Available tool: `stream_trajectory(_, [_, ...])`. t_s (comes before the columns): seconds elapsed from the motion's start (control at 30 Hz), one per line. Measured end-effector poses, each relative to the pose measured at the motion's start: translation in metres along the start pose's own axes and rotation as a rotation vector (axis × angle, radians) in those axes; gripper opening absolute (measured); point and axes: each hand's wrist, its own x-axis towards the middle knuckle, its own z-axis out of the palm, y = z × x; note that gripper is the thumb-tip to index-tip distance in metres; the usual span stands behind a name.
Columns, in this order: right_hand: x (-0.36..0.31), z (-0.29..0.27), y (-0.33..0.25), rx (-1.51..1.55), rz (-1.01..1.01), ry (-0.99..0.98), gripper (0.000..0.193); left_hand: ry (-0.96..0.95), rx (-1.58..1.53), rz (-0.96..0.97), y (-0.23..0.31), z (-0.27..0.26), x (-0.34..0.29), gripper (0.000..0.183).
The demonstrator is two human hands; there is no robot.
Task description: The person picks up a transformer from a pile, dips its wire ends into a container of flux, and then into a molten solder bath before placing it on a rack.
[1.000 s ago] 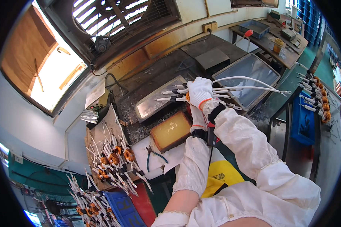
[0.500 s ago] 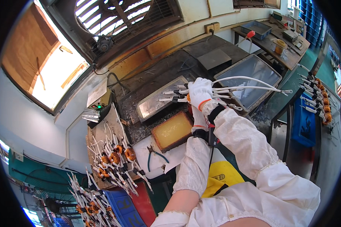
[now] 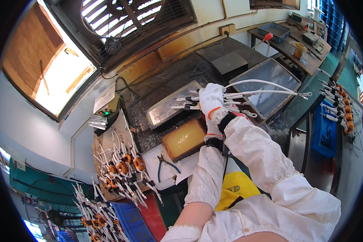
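My right hand point(image 3: 211, 98), in a white knit glove, is closed around a bundle of white cables point(image 3: 262, 92). Metal lugs end the long leads on the right, and short dark-sleeved ends point(image 3: 183, 107) stick out to the left. Below it is my left hand point(image 3: 212, 126), also gloved; its fingers are hidden behind the right hand. The short ends hang over a long metal trough point(image 3: 154, 117) with a shiny silvery surface. Nearer me sits a brown-rimmed tray point(image 3: 172, 155) of amber, glossy material. Behind my right wrist shows a bit of something red, mostly covered.
Blue-handled pliers point(image 3: 165, 164) lie on white sheet at the front. Copper-wound coils with white leads point(image 3: 123, 168) pile up at left, beside a control box point(image 3: 106, 105) with a green light. A grey-lined tray point(image 3: 266, 80) and blue bin point(image 3: 324, 133) stand right.
My right hand has turned and shifted slightly; the orange winding beside its fingers is less visible. More red shows behind the wrist. The view has moved a little.
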Motion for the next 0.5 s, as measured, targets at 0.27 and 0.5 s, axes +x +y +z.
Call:
stream_trajectory(0.27, [0.006,-0.004,0.013,0.084,0.049,-0.117,0.03,-0.081,-0.075,-0.132,-0.006,-0.021,0.03,0.065])
stream_trajectory(0.5, [0.008,0.01,0.015,0.082,0.061,-0.082,0.03,-0.024,-0.132,0.115,-0.018,-0.014,0.044,0.066])
